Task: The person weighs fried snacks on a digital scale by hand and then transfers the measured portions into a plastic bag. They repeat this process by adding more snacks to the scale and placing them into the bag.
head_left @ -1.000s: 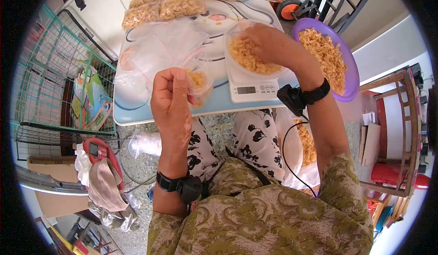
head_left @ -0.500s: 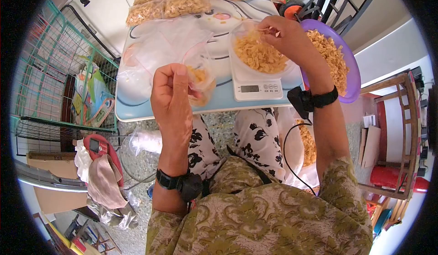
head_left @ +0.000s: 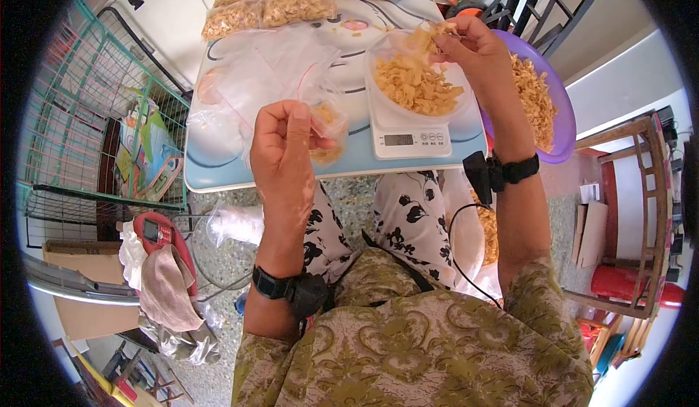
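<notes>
My left hand (head_left: 280,141) pinches the edge of a clear plastic bag (head_left: 329,134) that has some yellow flakes in its bottom. Above a white bowl (head_left: 466,105), my right hand (head_left: 473,50) has its fingers closed on a bunch of flakes (head_left: 429,37). More yellow flakes (head_left: 419,83) lie in the bowl, which rests on a white kitchen scale (head_left: 429,141). The digits on its display are too small to read. A purple basin (head_left: 568,116) of flakes stands to the right, partly behind my right forearm.
Filled bags (head_left: 298,6) are lined up at the table's far edge. Flat empty bags (head_left: 244,65) lie on the table (head_left: 218,178) at left. A green wire cage (head_left: 95,116) stands at left, a wooden frame (head_left: 648,210) at right. A cable hangs from my right wrist.
My right hand has moved up and slightly right, with a bunch of flakes now visible in its fingers. My left hand has shifted slightly right with the bag.
</notes>
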The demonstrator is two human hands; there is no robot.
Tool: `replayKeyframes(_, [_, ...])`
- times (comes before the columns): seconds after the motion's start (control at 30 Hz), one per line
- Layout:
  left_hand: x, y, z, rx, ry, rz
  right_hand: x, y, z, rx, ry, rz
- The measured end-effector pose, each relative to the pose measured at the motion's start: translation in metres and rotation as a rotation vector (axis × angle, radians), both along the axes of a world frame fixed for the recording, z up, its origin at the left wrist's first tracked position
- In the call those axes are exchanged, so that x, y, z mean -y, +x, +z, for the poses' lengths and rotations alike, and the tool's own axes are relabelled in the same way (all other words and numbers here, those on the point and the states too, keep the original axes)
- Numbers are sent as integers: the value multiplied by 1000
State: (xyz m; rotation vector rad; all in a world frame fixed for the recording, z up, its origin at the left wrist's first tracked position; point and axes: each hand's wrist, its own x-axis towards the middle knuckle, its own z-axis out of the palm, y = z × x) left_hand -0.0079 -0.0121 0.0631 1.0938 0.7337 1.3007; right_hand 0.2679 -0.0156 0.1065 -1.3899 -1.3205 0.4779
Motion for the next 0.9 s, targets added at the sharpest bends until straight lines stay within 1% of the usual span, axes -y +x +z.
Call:
replayKeyframes(0.03, [0, 1, 0, 0, 0, -1, 1, -1, 0, -88, 28, -16])
replayKeyframes(0.07, [0, 1, -1, 7, -9, 2, 2, -2, 1, -88, 28, -16])
replayKeyframes(0.13, [0, 1, -3, 13, -20, 6, 4, -5, 3, -266, 105, -3])
replayKeyframes(0.17, [0, 0, -4, -3, -19, 9, 5, -5, 3, -266, 104, -2])
replayKeyframes(0.23, [-1, -2, -5, -18, -18, 12, 7, -6, 4, -396, 154, 31])
replayKeyframes(0.33, [-1, -2, -7, -14, -60, 13, 9, -9, 8, -450, 152, 34])
replayKeyframes(0.57, [-1, -4, -9, 3, -36, 24, 9, -12, 7, -475, 170, 61])
replayKeyframes(0.73, [-1, -6, -9, 17, -49, 12, 12, -23, 11, -518, 174, 36])
replayKeyframes(0.9, [0, -5, -8, 33, -49, 16, 11, -20, 4, -466, 147, 0])
